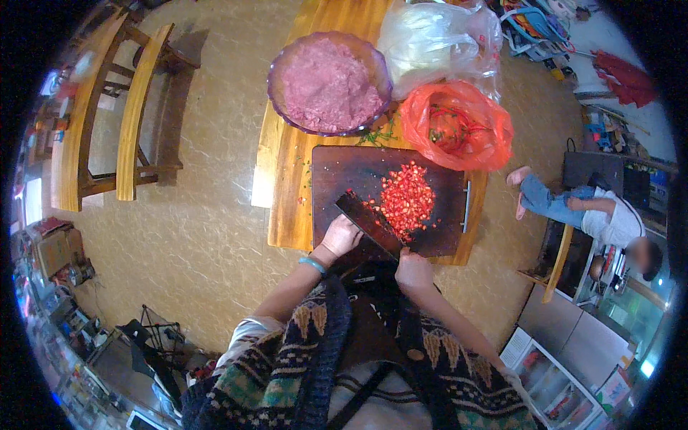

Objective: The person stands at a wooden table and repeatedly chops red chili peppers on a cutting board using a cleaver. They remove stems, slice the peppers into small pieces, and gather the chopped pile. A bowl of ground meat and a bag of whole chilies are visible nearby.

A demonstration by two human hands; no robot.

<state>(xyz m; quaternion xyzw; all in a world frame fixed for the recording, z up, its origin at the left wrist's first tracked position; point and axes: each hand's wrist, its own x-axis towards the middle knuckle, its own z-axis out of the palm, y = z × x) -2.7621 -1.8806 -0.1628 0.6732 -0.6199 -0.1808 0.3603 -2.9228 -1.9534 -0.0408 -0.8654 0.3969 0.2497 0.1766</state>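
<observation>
My right hand (415,270) grips a broad kitchen cleaver (372,226) by its handle. The blade slants across the dark wooden cutting board (336,166), with red bits stuck along it. Beside the blade, near the board's front edge, my left hand (342,236) is curled; its fingertips are partly hidden, and whether it holds anything is unclear. A heap of chopped red chili peppers (409,199) lies just right of the cleaver. Behind the board are a purple-rimmed bowl of ground meat (333,83) and an open red plastic bag (484,148) with red chilies inside.
Green stems (380,135) lie between bowl and board on the wooden table (290,220). Clear plastic bags (430,43) stand at the back right. A person (596,215) sits at the right. Wooden benches (129,134) stand to the left.
</observation>
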